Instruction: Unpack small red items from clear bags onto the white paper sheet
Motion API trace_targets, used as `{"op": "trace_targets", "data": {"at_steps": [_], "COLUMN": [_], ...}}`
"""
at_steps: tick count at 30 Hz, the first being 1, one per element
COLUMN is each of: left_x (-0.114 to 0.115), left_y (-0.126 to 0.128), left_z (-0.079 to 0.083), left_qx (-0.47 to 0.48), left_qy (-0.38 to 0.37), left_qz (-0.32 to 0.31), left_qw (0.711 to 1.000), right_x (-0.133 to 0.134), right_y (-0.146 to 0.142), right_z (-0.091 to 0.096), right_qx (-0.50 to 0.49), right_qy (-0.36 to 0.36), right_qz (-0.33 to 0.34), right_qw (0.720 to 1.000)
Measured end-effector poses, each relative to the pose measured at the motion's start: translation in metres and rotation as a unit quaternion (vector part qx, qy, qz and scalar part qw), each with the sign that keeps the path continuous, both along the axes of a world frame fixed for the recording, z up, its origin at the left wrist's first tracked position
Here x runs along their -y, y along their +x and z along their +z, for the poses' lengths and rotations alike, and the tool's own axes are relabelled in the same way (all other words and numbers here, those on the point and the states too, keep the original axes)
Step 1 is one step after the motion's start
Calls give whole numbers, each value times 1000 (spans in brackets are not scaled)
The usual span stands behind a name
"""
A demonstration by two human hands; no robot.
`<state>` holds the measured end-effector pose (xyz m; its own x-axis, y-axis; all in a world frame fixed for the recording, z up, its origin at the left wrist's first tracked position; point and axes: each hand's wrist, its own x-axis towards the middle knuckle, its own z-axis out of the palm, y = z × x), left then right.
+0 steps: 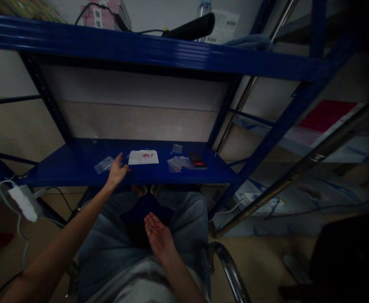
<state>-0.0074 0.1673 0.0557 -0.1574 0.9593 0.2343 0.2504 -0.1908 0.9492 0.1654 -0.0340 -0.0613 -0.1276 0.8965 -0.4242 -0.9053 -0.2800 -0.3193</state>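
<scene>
My left hand (117, 170) reaches onto the blue shelf (77, 168), fingers stretched out, resting beside a small clear plastic bag (104, 164) and just left of a white sheet with red bits on it (143, 157). My right hand (157, 235) lies palm up over my lap, fingers open, with something tiny on the palm that I cannot make out. Further right on the shelf lie a crumpled clear bag (177, 163), a smaller clear bag (177, 148) and a dark box with red marks (197, 160).
A blue upper shelf (140, 48) holds a black tube, cables and papers. A white power strip (25, 202) with cord hangs at the left. A metal chair arm (231, 269) curves at my right. Slanted steel posts and a neighbouring rack stand to the right.
</scene>
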Motion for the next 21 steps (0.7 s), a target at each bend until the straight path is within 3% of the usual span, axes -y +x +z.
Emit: {"op": "trace_targets", "data": {"at_steps": [3, 6, 9, 11, 14, 17, 19, 20, 21], "left_x": [46, 105, 152, 163, 137, 72, 20, -5, -28], "left_y": [4, 13, 16, 13, 8, 8, 11, 12, 13], "left_z": [-5, -20, -38, -42, -31, -4, 15, 22, 27], "left_qx": [-52, -99, -172, -221, -254, -325, -427, -493, -514], "left_qy": [19, 23, -3, 15, 64, 109, 120, 117, 112], "left_qz": [-118, -258, -282, -259, -191, -97, -61, -64, -71], "left_qw": [991, 961, 944, 940, 946, 934, 894, 860, 847], "right_x": [2, 5, 5, -2, -26, -51, -60, -60, -58], "right_y": [-1, -6, -11, -12, -16, -23, -28, -29, -29], "right_z": [-4, -20, -31, -22, 15, 55, 69, 70, 68], "right_qx": [26, 50, 76, 84, 87, 115, 146, 164, 180], "right_qy": [15, -23, -68, -64, 11, 79, 77, 66, 57], "right_qz": [-6, -13, -15, -8, -2, -6, 12, 32, 57], "right_qw": [1000, 998, 995, 994, 996, 990, 986, 984, 980]}}
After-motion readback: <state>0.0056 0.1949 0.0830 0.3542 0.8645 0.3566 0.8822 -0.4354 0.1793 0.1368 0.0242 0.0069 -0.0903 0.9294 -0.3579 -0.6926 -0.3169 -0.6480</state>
